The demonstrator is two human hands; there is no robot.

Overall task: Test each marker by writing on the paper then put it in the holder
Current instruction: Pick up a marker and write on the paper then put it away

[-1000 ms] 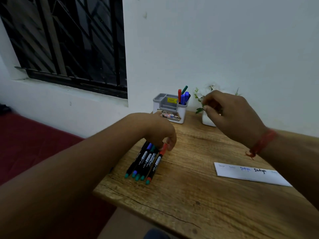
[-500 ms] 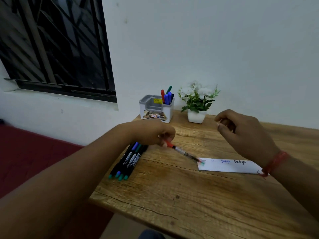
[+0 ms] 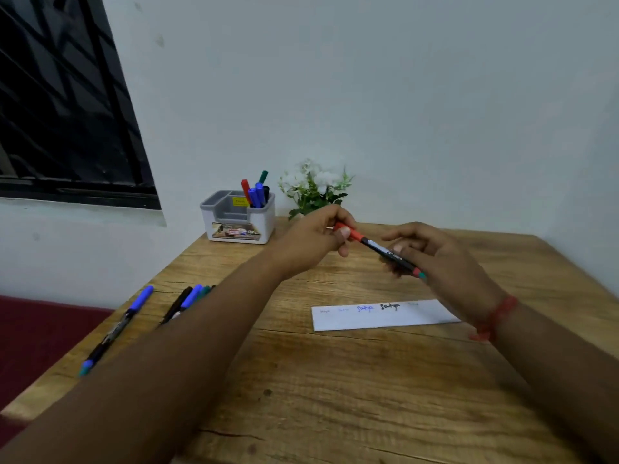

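The left hand pinches the red cap end of a red marker, thumb and fingers curled round it. The right hand closes its fingers on the black barrel further down, near the teal-tipped tail. The marker hangs tilted in the air between them, above the surface and just behind the paper. The cap looks still seated, so the likely step in hand is pulling it off.

The risks follow from that grip. A stiff cap that releases suddenly could send the hands apart, and the cap could drop and roll off the surface. If the right hand holds too near the tail, the barrel may twist rather than part cleanly. The exposed tip could also brush fingers or the wood before it reaches the paper.

The paper strip lies loose and already carries several written words, some faint; with nothing pinning it, a firm stroke may drag it sideways.

Further left, a blue marker lies apart from the other markers near the edge, where the left forearm passes above them and could knock them off. The holder stands at the back beside a small plant, already crowded in one compartment, so another marker may jam or tip its neighbours.
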